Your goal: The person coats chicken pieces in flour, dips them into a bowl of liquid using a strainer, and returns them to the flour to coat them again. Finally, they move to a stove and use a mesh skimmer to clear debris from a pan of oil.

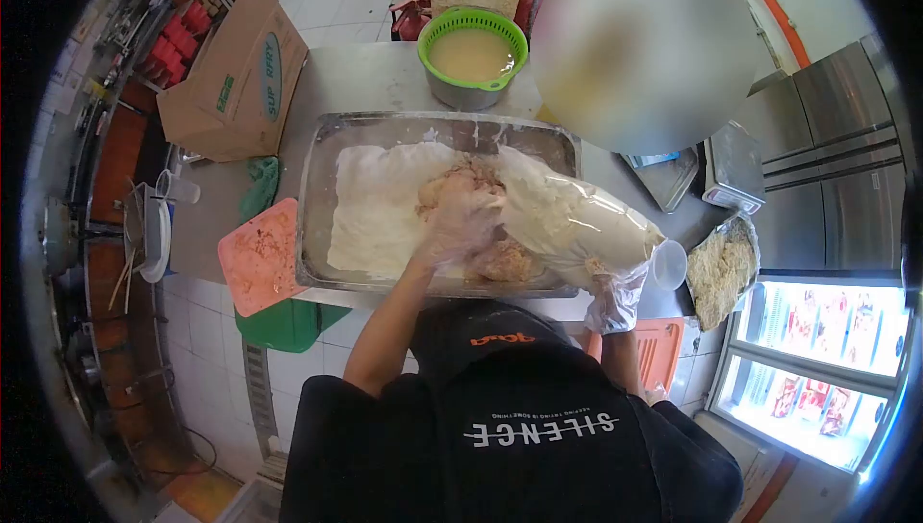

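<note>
A large metal tray (317, 186) lies before me, with a layer of white flour (380, 211) over its left part. Raw-looking meat pieces (505, 261), partly coated, are heaped in its middle. My left hand (463, 227), in a clear plastic glove, is down on this heap; its fingers are blurred and hard to separate from the meat. A big clear plastic bag (577, 220) of pale powder, perhaps flour, leans over the tray's right side. My right hand (615, 300), also gloved, is closed on the bag's near right end.
Behind the tray stands a green strainer (519, 37) over a metal bowl of cloudy liquid. A cardboard box (236, 81) and a pink board (260, 259) are left. Right are a scale (733, 169), a clear cup (668, 265), a bag of crumbs (723, 273) and a lit fridge (817, 360).
</note>
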Action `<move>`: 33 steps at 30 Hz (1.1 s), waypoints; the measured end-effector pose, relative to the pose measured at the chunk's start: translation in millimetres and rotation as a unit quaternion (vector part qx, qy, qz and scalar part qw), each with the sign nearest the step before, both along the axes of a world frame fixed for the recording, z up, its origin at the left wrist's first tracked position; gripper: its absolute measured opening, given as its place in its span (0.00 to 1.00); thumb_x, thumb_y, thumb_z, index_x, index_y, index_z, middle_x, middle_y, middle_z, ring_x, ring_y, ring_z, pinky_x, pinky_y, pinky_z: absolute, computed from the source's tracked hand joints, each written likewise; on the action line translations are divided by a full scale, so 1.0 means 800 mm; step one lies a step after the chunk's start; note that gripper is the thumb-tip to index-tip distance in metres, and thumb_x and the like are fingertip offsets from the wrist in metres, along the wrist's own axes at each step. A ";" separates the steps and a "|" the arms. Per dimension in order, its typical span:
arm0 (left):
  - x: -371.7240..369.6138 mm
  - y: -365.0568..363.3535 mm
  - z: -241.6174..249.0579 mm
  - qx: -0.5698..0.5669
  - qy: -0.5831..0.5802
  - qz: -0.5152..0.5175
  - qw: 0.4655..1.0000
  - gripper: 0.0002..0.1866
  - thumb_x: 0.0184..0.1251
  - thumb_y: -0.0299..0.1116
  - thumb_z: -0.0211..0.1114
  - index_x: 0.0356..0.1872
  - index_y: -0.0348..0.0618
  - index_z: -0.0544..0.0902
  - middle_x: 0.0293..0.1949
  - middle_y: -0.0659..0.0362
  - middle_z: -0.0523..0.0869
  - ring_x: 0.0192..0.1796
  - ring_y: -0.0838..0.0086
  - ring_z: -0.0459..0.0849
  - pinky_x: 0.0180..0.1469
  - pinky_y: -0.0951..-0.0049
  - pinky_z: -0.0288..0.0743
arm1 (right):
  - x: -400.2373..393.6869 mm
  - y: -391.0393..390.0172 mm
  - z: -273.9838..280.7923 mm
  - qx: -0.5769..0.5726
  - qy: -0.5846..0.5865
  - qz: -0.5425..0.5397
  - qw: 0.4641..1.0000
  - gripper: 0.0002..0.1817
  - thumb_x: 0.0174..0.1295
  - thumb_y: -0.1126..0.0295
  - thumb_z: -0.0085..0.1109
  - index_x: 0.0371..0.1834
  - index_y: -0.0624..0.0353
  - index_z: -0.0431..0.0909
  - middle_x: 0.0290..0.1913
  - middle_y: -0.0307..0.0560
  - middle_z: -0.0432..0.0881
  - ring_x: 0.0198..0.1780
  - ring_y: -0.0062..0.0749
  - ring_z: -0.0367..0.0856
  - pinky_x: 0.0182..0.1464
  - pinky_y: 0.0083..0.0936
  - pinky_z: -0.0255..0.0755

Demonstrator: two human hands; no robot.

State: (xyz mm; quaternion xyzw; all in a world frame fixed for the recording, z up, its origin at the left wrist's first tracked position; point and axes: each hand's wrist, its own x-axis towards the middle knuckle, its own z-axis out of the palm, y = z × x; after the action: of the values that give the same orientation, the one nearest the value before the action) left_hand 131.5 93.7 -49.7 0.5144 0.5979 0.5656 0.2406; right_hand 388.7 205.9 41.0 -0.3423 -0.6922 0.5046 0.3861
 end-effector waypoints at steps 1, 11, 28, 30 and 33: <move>-0.013 -0.005 0.024 -0.014 0.049 0.025 0.998 0.08 0.62 0.30 0.63 0.40 0.41 0.86 0.34 0.50 0.85 0.41 0.55 0.83 0.48 0.60 0.76 | -0.005 -0.003 0.007 0.014 -0.016 -0.001 1.000 0.41 0.48 0.57 0.77 0.62 0.64 0.68 0.51 0.47 0.79 0.53 0.36 0.79 0.55 0.34 0.75; -0.065 0.003 0.015 -0.137 0.204 0.111 0.963 0.07 0.57 0.32 0.65 0.31 0.39 0.80 0.33 0.44 0.82 0.36 0.47 0.80 0.39 0.55 0.74 | -0.055 -0.064 0.088 0.102 -0.197 0.000 0.975 0.40 0.48 0.61 0.78 0.64 0.61 0.68 0.52 0.55 0.81 0.53 0.43 0.81 0.56 0.36 0.75; -0.128 -0.051 0.052 -0.141 0.046 0.112 0.983 0.08 0.55 0.32 0.70 0.36 0.43 0.87 0.29 0.55 0.87 0.31 0.74 0.82 0.36 0.69 0.74 | -0.134 -0.073 0.099 0.179 -0.135 0.041 0.974 0.29 0.54 0.69 0.73 0.60 0.61 0.74 0.47 0.58 0.83 0.47 0.52 0.83 0.51 0.38 0.76; -0.137 -0.049 0.058 -0.143 0.140 0.159 0.967 0.07 0.57 0.30 0.69 0.36 0.42 0.87 0.28 0.56 0.87 0.31 0.75 0.82 0.36 0.69 0.75 | -0.154 -0.063 0.086 0.212 -0.119 0.046 0.969 0.29 0.53 0.69 0.73 0.60 0.61 0.74 0.47 0.58 0.83 0.47 0.52 0.83 0.50 0.38 0.76; -0.128 -0.054 0.042 -0.071 0.174 0.205 0.961 0.06 0.59 0.29 0.68 0.36 0.40 0.87 0.28 0.56 0.87 0.31 0.73 0.83 0.36 0.69 0.76 | -0.178 -0.055 0.069 0.194 -0.063 0.083 0.976 0.29 0.53 0.70 0.73 0.59 0.62 0.75 0.47 0.58 0.83 0.48 0.51 0.83 0.51 0.38 0.77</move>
State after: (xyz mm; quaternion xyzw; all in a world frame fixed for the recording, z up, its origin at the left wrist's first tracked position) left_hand 29.3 50.5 -16.0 0.4531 0.7616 0.4609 0.0474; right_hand 246.1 162.0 96.5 -0.2337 -0.8257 0.3687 0.3573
